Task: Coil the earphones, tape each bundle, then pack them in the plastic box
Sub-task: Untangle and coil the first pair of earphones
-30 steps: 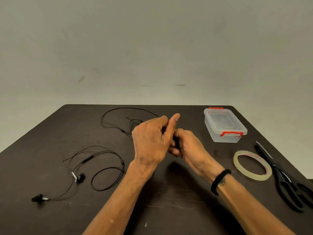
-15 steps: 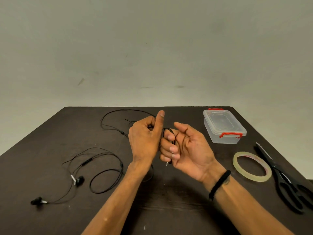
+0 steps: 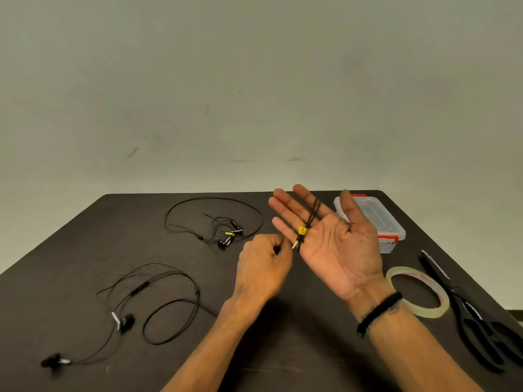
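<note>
My right hand is held palm up over the table with its fingers straight. A black earphone cable is wound round those fingers, its yellow tag and metal plug lying at the finger bases. My left hand is curled just left of the plug and pinches a dark bit of that cable. Two more black earphones lie loose on the table: one tangled at the back centre, one spread out at the left. The clear plastic box with red clips stands behind my right hand, lid on.
A roll of clear tape lies flat right of my right wrist. Black scissors lie beyond it, near the dark table's right edge. A bare wall rises behind the table.
My right hand has opened flat and turned palm up, with the cable now wound round its fingers. My left hand has dropped lower and curled beside the plug.
</note>
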Demonstrator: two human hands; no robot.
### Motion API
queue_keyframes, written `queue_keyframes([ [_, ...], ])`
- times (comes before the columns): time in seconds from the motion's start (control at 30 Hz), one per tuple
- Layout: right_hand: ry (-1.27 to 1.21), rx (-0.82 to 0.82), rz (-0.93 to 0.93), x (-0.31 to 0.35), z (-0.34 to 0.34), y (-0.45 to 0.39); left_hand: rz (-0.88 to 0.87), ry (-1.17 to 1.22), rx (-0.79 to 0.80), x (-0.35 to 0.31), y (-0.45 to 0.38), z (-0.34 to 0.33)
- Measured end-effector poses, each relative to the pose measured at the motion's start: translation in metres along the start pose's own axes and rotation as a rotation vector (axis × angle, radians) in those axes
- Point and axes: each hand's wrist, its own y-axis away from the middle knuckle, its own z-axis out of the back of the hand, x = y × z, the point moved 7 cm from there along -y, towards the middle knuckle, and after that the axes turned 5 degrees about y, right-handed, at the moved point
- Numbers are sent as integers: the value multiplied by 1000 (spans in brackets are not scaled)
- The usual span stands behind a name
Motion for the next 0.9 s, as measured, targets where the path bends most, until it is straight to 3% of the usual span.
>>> queue_keyframes([
  [0.1,65,-85,77,14,16,-1,-128,-176,12,-11,6,-7],
  [0.2,137,-135,124,20,27,0,-285,-384,-112,-24,8,5],
  [0.47,443,-168,-10,1,42,-4,-548,-325,-297,-51,11,46],
  [0.57,489,-78,-153,-18,31,-3,-647,-250,-346,-58,13,59],
  [0.73,526,131,-370,-44,5,5,-651,-203,-422,-59,11,73],
  [0.9,408,338,-602,-58,-14,23,-591,-166,-340,-51,6,71],
])
